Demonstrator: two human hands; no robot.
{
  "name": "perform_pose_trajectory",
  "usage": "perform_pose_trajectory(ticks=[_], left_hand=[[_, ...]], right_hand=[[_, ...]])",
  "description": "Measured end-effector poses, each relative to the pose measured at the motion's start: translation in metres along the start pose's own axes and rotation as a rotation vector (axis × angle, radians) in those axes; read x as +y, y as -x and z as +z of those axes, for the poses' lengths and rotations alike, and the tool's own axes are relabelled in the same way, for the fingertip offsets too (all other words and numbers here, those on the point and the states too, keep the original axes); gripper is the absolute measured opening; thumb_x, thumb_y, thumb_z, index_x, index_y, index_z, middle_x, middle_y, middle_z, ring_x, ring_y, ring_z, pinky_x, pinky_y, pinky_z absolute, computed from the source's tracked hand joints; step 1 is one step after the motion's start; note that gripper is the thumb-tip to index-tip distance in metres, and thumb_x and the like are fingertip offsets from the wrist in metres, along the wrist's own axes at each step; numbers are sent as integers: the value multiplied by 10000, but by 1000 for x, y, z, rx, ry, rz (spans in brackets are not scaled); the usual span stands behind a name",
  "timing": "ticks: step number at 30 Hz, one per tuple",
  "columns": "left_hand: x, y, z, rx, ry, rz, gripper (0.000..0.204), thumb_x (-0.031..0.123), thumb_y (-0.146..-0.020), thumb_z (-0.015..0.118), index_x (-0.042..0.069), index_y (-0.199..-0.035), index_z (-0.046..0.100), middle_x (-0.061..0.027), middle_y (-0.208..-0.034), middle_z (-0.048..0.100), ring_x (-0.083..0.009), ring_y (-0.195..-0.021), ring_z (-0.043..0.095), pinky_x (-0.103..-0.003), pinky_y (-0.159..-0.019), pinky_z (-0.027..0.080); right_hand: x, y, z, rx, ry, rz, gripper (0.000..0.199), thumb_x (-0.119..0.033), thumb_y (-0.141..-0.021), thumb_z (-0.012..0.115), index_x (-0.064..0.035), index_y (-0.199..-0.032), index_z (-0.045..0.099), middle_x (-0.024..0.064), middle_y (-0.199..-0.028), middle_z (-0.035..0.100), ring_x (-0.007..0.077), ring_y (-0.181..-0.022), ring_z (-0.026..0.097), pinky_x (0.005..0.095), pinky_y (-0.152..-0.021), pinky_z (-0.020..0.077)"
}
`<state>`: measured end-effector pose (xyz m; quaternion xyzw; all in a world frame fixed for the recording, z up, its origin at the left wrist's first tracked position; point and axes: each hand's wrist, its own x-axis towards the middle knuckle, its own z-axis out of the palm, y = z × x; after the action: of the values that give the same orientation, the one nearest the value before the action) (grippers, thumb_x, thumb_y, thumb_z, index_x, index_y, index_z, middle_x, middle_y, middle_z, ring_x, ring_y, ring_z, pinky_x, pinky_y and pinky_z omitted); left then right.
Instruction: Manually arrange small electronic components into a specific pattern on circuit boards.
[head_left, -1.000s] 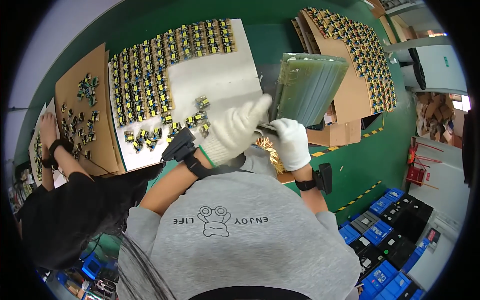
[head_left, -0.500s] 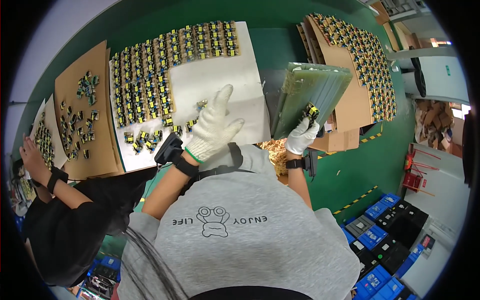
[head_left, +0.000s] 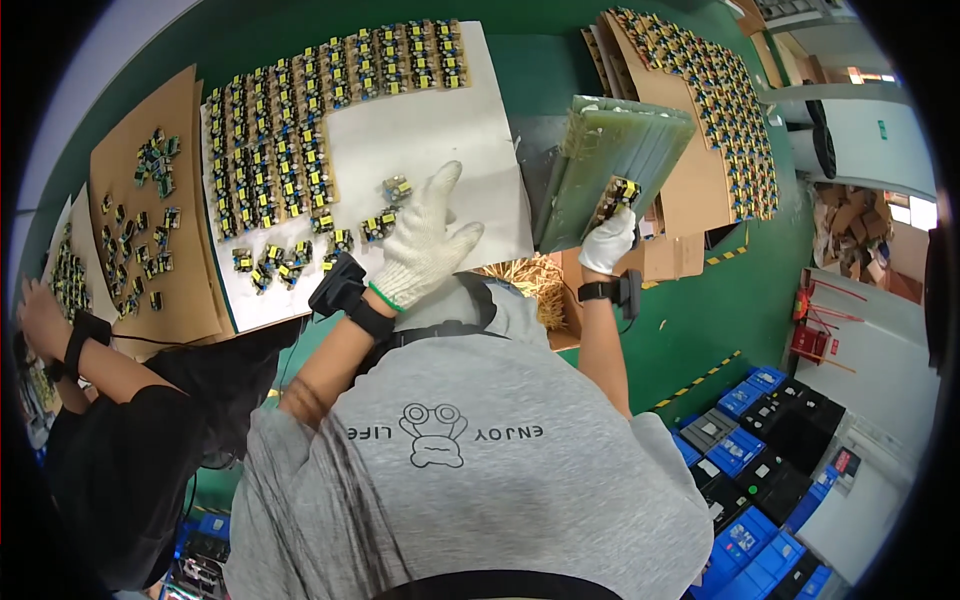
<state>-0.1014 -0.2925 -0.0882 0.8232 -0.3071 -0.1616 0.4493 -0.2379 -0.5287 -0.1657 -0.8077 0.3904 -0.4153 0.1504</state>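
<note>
My right hand (head_left: 609, 243), in a white glove, grips a small circuit board (head_left: 618, 197) with a yellow-topped part. It holds the board against or just over the face of a tilted stack of greenish translucent panels (head_left: 585, 150); contact cannot be made out. My left hand (head_left: 425, 245), also gloved, hovers over or rests on the white board (head_left: 430, 135), thumb and forefinger spread; its other fingers are partly hidden. A loose circuit board (head_left: 397, 188) lies just beyond it, and another circuit board (head_left: 377, 226) lies beside it.
Rows of circuit boards (head_left: 270, 140) fill the white board's left and far parts. Brown cardboard (head_left: 185, 270) with scattered boards lies left, near a co-worker's hand (head_left: 45, 320). More boards cover cardboard (head_left: 690, 185) at right. Blue and black crates (head_left: 745, 530) stand lower right.
The whole view has shifted slightly. The circuit board in my right hand has turned, showing more of its length against the panels. My left hand stays spread in nearly the same place.
</note>
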Motion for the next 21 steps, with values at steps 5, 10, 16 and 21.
perform_pose_trajectory(ticks=[5, 10, 16, 21], left_hand=[[-3, 8, -3, -54, 0, 1, 682, 223, -717, 674, 84, -1314, 375, -149, -1108, 514, -229, -768, 598, -377, -724, 492], [-4, 11, -3, -15, 52, 1, 659, 156, -731, 674, 38, -1310, 383, -147, -1092, 542, -169, -702, 589, -305, -662, 493], [-5, 13, 2, -34, 45, -66, 633, 255, -715, 661, 71, -1269, 418, -114, -1080, 535, -212, -723, 593, -364, -691, 491], [-3, 19, 3, -66, 31, -79, 663, 281, -707, 672, 77, -1282, 412, -114, -1089, 531, -224, -794, 596, -375, -727, 480]], right_hand=[[-16, 6, -1, 23, 171, 123, 275, -241, -931, 379, -43, -836, 544, 225, -666, 574, 425, -647, 562, 490, -575, 426], [-6, 0, 0, 0, 150, 161, 321, -282, -944, 355, -44, -842, 545, 231, -654, 574, 439, -638, 560, 503, -561, 425], [-29, 15, 8, 52, 51, 244, 423, -315, -961, 310, 8, -940, 582, 276, -775, 588, 467, -757, 550, 503, -636, 422], [-16, 29, -2, -108, 14, 320, 414, -264, -970, 318, 58, -1084, 552, 255, -844, 612, 390, -741, 577, 412, -664, 449]])
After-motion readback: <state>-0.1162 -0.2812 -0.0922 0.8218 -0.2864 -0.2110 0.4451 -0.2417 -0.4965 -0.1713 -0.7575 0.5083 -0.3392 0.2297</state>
